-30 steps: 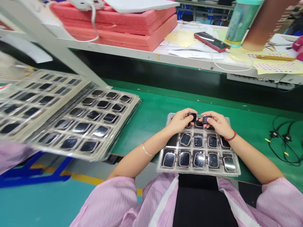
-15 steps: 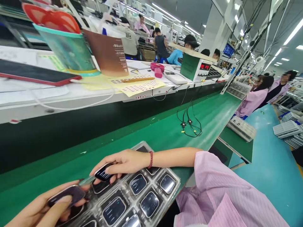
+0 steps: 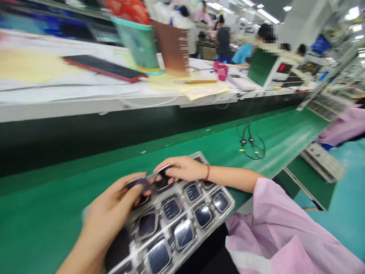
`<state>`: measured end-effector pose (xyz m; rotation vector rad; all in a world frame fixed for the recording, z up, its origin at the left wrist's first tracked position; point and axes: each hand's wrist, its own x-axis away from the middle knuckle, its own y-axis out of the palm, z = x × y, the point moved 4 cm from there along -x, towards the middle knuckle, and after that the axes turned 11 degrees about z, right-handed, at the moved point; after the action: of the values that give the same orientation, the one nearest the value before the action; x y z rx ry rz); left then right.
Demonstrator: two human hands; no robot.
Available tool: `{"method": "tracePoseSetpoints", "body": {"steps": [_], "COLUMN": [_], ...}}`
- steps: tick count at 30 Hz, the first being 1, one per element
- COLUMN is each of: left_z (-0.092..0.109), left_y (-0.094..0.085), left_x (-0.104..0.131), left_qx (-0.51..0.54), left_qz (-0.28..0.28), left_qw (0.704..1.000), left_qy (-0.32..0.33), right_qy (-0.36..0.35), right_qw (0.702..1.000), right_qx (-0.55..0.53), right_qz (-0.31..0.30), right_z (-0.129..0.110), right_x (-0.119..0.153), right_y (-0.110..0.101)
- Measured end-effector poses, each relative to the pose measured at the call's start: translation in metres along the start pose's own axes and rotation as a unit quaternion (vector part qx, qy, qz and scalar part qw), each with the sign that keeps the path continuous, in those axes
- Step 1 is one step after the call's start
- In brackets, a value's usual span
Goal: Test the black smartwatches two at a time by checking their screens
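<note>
My left hand (image 3: 107, 213) grips a dark, rounded smartwatch screen (image 3: 139, 182) between thumb and fingers. Close beside it, my right hand (image 3: 185, 168), with a red bead bracelet at the wrist, pinches a second dark smartwatch screen (image 3: 164, 170). A pale, see-through strip lies between the two pieces, blurred; whether it joins them I cannot tell. Both hands are over the far edge of a clear plastic tray (image 3: 233, 203), whose compartments hold several similar dark screens (image 3: 184, 233). My fingers partly cover both held pieces.
The tray rests on a green bench (image 3: 57, 213). Thin black cables (image 3: 253, 146) lie farther right. On the white shelf (image 3: 94, 110) stand a phone (image 3: 105, 67), a teal cup (image 3: 139, 47) and a green box (image 3: 262, 66). Stacked panels (image 3: 322, 161) are at right; people sit beyond.
My view has swung left, so hands, tray and shelf appear farther right and higher. Both hands keep their screens, and the two pieces now appear closer together.
</note>
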<state>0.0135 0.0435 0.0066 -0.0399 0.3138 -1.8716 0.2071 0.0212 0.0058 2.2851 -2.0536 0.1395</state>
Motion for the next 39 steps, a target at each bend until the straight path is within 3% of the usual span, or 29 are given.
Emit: {"method": "tracePoseSetpoints", "body": {"steps": [2,3,7,13,39], "left_z": [0.012,0.017,0.011,0.005,0.005], "left_y": [0.006,0.009,0.008,0.004,0.005], "left_x": [0.008,0.008,0.001,0.006,0.005], "left_qx": [0.010,0.031,0.078,0.103,0.138], "left_qz": [0.041,0.053,0.058,0.039,0.032], "left_qw": [0.995,0.993,0.993,0.992,0.989], "left_qy": [-0.095,-0.098,-0.070,-0.056,-0.051], "right_qy": [-0.037,-0.061,-0.119,-0.121,-0.130], "right_qw": [0.999,0.998,0.993,0.990,0.989], "right_qx": [0.000,-0.002,0.014,0.070,0.065], "right_qz": [0.013,0.015,0.001,-0.020,-0.003], "right_z": [-0.002,-0.002,0.002,0.000,-0.002], "right_x": [0.006,0.008,0.003,0.011,0.010], "right_y": [0.002,0.002,-0.001,0.002,0.002]}}
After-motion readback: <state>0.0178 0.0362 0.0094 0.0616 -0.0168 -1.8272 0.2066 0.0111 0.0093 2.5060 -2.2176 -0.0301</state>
